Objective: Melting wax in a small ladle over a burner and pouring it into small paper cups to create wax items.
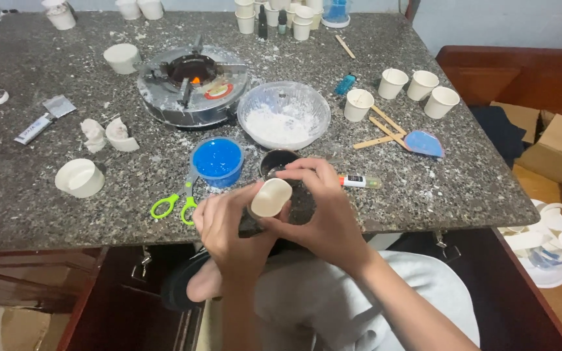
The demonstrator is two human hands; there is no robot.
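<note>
Both hands meet at the near edge of the speckled stone table [47, 195]. My left hand [229, 227] and my right hand [323, 208] together hold a small white paper cup [270, 197], tipped on its side with its mouth toward me. Just behind my right hand's fingers stands a small dark metal cup [276, 160]. A blue bowl [216, 160] of blue liquid sits to its left, and a clear bowl [284, 116] of white powder stands further back.
A small lit gas stove [192, 83] stands at the back. Green-handled scissors [175, 203], a glue stick [359, 182], wooden sticks [385, 130], a blue lighter [345, 84], a tube [32, 130] and several white paper cups [417, 88] lie around. Cardboard boxes [554, 143] are on the right.
</note>
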